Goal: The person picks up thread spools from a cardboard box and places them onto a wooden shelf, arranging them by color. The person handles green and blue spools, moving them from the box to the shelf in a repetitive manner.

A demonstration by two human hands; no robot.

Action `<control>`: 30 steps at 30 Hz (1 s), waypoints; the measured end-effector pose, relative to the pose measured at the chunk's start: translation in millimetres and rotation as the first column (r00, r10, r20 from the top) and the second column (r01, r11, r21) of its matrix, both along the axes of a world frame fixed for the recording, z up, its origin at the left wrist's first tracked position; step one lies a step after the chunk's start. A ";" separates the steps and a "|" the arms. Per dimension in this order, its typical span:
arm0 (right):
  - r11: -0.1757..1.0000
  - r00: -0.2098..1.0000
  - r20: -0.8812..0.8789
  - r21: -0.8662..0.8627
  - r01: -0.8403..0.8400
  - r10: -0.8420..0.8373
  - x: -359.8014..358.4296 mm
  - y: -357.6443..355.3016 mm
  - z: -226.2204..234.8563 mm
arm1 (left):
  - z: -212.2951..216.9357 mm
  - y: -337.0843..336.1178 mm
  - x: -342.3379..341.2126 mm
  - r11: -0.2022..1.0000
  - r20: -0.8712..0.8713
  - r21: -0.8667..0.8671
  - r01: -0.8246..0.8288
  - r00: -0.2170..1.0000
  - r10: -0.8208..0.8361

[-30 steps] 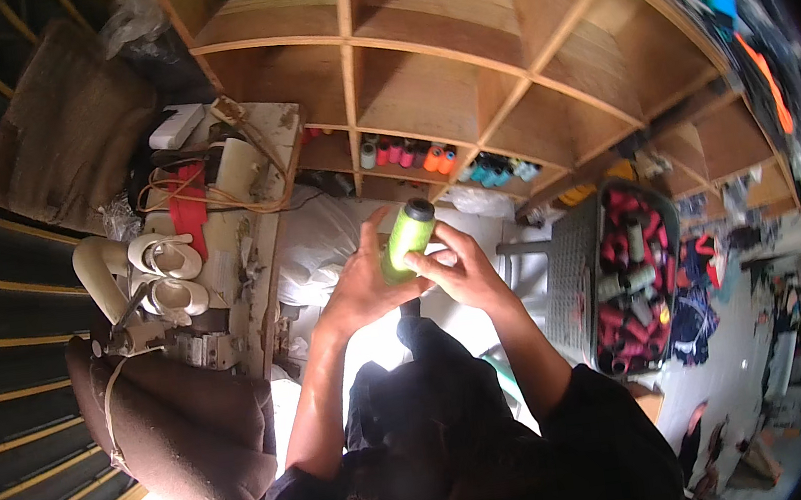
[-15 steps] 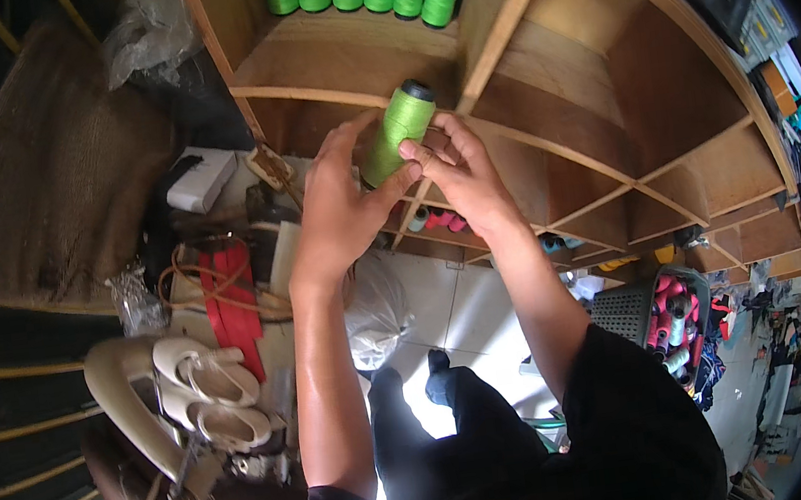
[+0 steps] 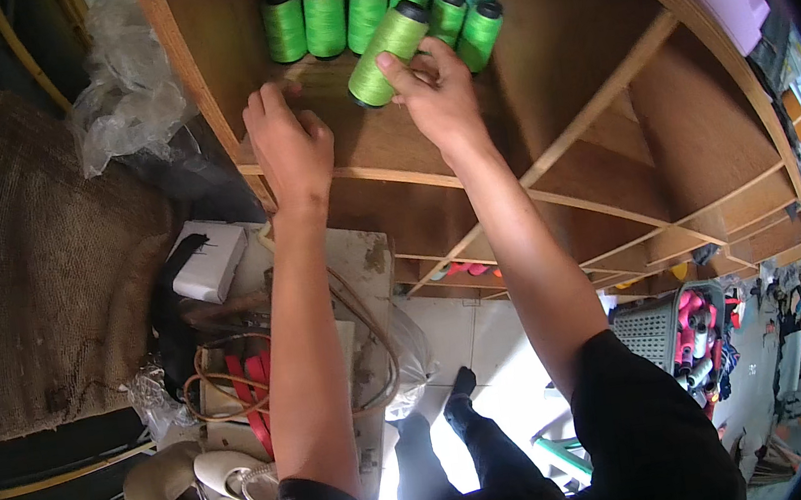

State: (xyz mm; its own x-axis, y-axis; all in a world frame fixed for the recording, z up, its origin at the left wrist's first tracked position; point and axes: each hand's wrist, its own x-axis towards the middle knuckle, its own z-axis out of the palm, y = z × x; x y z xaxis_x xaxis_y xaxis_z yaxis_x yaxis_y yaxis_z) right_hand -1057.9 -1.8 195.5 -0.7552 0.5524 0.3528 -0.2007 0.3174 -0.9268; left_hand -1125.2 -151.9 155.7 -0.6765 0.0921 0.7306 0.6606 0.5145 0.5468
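Spool (image 3: 396, 37) tilted between fingers (image 3: 444, 57) and thumb (image 3: 394, 69), right hand (image 3: 446, 109)

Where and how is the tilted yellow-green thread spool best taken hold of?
Probably around the middle of the yellow-green spool, from the near right side, where the right hand holds it. Its long, round body suits a wrapping grip; it leans with its black top end to the right, and green spools stand behind, so the far side looks crowded.

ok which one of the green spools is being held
The yellow-green spool leaning in the right hand, in front of the others; its colour is yellower, and the brighter green spools behind it stand on the shelf.
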 end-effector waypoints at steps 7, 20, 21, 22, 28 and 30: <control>0.907 0.991 -0.064 0.399 0.131 -0.115 -98.0 -32.1 -22.5 | -14.5 11.9 -5.0 0.995 -0.009 -0.045 -0.085 0.996 0.085; 0.970 0.982 0.144 0.228 0.089 -0.124 -123.2 -45.7 -29.5 | -16.6 17.0 -17.9 0.924 -0.023 -0.352 -0.147 0.989 0.148; 0.973 0.982 0.141 0.209 0.094 -0.125 -120.0 -44.8 -30.9 | -16.0 16.6 -15.8 0.918 -0.008 -0.373 -0.138 0.989 0.146; 0.970 0.978 0.141 0.207 0.125 -0.156 -113.4 -42.1 -33.2 | -15.0 16.8 -13.6 0.911 0.006 -0.392 -0.128 0.990 0.142; 0.909 0.858 0.307 0.210 0.360 -0.411 -30.4 -12.2 -21.3 | -13.1 8.9 -14.2 0.903 0.013 -0.398 -0.163 0.983 0.184; 0.815 0.825 0.099 0.257 0.520 -0.557 -6.8 1.4 -10.7 | -13.0 8.7 -14.4 0.906 0.009 -0.391 -0.164 0.983 0.182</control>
State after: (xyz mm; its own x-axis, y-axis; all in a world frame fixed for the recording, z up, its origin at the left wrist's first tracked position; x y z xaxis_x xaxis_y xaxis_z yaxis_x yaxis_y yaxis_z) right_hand -1064.7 -0.4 184.8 -0.4148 0.8144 0.4058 0.2071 0.5188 -0.8294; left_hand -1139.6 -143.2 142.7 -0.7383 0.2401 0.6303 0.5220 0.7952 0.3086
